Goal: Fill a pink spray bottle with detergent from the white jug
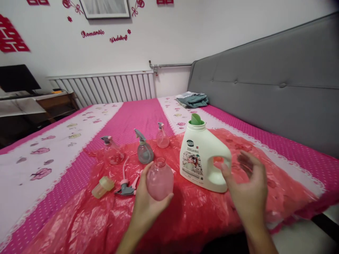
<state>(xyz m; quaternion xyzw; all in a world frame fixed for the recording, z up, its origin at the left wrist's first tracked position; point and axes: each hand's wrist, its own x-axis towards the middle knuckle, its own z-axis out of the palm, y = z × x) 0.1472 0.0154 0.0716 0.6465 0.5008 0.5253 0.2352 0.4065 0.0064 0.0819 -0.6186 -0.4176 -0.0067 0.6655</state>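
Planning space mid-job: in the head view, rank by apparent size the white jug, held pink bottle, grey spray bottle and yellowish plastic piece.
1. White jug
2. Pink bottle; nearness to the camera may enlarge it
3. Grey spray bottle
4. Yellowish plastic piece

A home bedroom, shown by the patterned bedspread (140, 111), padded headboard (265, 70) and radiator (106, 87).

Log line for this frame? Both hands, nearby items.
left hand: holds pink bottle, mouth open | right hand: open beside white jug, contact unclear | white jug: upright, uncapped | spray head: lying on red sheet
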